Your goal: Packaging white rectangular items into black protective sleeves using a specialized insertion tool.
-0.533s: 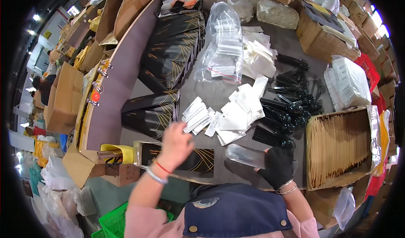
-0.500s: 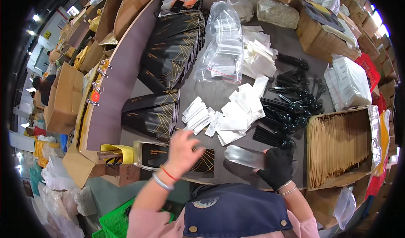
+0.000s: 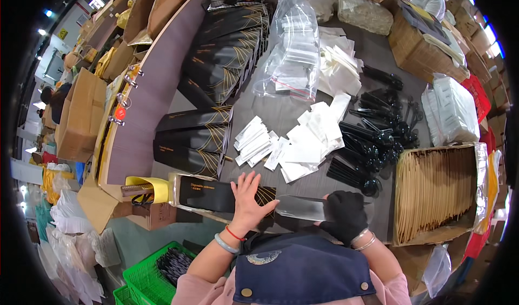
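Observation:
My left hand (image 3: 248,200) lies with fingers spread over the right part of a flat black printed packet (image 3: 208,195) at the table's near edge. Its thumb points at a clear, shiny flat piece (image 3: 299,208), whose exact kind I cannot make out. My right hand (image 3: 346,212), in a black fingerless glove, is closed on the right end of that piece. Beyond the hands lie small white paper packets (image 3: 254,140) and larger white ones (image 3: 305,145). Black plastic spoons (image 3: 354,170) lie in bundles to their right.
Overlapping black packets (image 3: 189,159) line the table's left side. A clear bag of white packets (image 3: 294,48) lies at the back. On the right, a carton (image 3: 435,189) holds thin wooden sticks, below a white packaged stack (image 3: 451,110). A green basket (image 3: 148,278) stands lower left.
My left hand has come down onto the near black packet, its fingers spreading. My right hand has shifted slightly left with the clear piece. Another black packet shows at the pile's near end.

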### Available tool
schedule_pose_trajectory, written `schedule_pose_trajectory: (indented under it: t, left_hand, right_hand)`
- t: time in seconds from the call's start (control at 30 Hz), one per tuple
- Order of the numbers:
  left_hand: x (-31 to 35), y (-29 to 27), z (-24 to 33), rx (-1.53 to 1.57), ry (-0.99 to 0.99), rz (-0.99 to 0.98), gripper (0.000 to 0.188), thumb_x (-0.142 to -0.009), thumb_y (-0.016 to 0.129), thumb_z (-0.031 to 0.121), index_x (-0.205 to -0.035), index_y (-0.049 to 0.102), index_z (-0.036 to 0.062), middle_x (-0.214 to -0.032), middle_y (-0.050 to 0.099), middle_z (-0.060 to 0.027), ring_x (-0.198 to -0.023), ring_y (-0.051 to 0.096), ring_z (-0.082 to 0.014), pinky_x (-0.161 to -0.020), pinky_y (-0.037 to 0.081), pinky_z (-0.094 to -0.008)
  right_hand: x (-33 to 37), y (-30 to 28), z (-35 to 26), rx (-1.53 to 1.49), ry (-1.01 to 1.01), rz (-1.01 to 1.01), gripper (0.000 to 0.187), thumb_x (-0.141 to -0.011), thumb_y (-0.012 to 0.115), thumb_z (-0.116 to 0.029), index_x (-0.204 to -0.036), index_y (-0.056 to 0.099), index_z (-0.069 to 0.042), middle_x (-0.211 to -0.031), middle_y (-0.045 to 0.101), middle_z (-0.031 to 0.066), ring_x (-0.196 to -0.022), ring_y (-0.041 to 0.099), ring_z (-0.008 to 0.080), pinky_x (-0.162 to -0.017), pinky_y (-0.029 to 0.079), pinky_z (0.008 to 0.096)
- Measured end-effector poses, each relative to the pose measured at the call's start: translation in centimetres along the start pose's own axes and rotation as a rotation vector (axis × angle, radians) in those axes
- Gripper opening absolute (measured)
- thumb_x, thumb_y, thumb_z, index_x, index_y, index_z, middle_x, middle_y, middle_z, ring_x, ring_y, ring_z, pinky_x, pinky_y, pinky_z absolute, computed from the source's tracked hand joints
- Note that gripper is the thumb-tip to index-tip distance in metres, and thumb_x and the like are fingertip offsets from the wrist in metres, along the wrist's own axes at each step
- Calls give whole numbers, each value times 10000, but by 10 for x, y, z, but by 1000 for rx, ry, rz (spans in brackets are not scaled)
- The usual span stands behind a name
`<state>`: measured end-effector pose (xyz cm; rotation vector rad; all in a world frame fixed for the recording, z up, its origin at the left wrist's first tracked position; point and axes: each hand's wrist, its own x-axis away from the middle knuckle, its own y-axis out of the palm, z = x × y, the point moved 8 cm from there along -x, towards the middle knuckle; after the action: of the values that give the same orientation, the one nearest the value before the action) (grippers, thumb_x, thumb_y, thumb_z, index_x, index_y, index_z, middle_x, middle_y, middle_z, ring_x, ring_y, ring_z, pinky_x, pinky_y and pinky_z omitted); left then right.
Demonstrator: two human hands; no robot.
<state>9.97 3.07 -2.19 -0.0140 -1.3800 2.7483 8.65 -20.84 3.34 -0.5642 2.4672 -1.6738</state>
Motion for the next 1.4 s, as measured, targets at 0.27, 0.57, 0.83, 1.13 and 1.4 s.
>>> schedule_pose_trajectory:
  t: [0.27,0.57,0.83,1.13,1.4]
  left_hand:
    - [-37,-4,13,22,103,-112,641,-746,779,328,-1258,559,12,-1273,560,-186,-1203,501,-367,-1050,327,-527]
    - [-101,9,3,-189,-9,-28,196,-768,740,229,-782,635,65,-835,614,-127,-803,604,-327,-718,479,-437]
    - [-111,30,60,-35,422,-37,314,-688,772,104,-957,615,63,-1018,592,-115,-986,536,-338,-861,447,-422]
    - [-109,41,58,-41,436,-78,215,-702,744,112,-859,602,73,-843,589,-103,-796,596,-319,-729,481,-423]
    - [-48,25,86,369,185,-525,264,-701,786,135,-914,651,57,-772,615,-89,-728,587,-280,-668,469,-386]
  right_hand:
    - [-30,19,-38,-332,-267,169,694,-673,809,-422,-1220,570,-67,-1188,566,152,-1099,520,339,-941,396,450]
    - [188,-53,271,-45,797,865,244,-864,649,-146,-1048,583,0,-991,604,96,-959,575,237,-879,461,359]
    - [243,-22,351,-5,958,549,370,-824,591,-95,-1170,553,32,-1131,609,210,-1088,583,345,-951,456,397]
    - [205,-48,316,95,1028,304,284,-792,580,-88,-1047,529,27,-973,559,212,-977,555,397,-891,453,417]
    - [238,-39,327,-186,1059,870,464,-989,411,-131,-1409,377,65,-1477,383,235,-1382,362,334,-1141,294,361]
